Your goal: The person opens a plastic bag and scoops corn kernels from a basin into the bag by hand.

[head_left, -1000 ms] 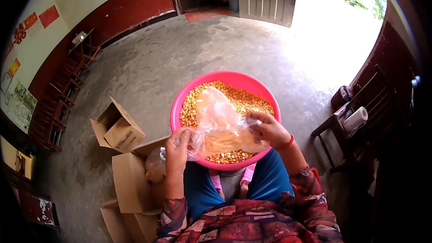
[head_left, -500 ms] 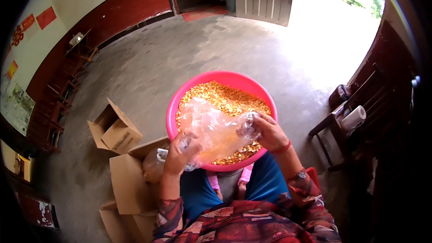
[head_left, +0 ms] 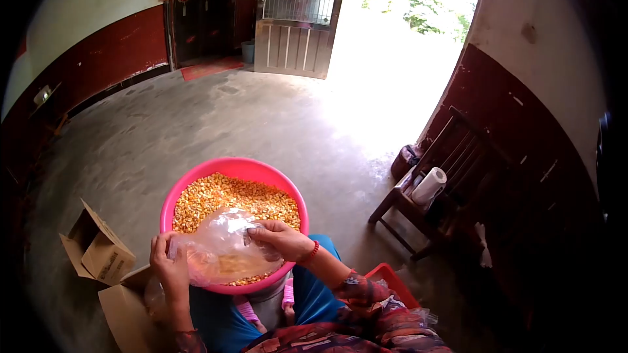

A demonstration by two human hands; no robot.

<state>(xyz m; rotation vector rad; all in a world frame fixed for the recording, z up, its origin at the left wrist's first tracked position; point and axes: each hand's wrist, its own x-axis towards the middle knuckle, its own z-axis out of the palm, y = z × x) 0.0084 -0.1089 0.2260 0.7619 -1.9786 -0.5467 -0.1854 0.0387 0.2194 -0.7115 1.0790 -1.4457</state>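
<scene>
A clear plastic bag (head_left: 226,242) is stretched between my two hands, over a pink basin (head_left: 296,197) of yellow corn kernels (head_left: 212,199). My left hand (head_left: 170,268) pinches the bag's left edge, near the basin's left rim. At the bag's right side my right hand (head_left: 282,238), with a red beaded bracelet at the wrist, grips the film between thumb and fingers. The bag looks empty, and the kernels show through it. Below, the basin sits between my knees.
Open cardboard boxes (head_left: 104,255) stand on the floor at the left. To the right is a wooden chair (head_left: 409,216) holding a white roll (head_left: 430,186). A red container (head_left: 392,284) sits beside my right leg. An open metal door (head_left: 294,46) is at the back.
The view has swung to the right, so the basin and boxes appear lower and further left. The bag has been shifted and spread between my hands, which both still hold it.
</scene>
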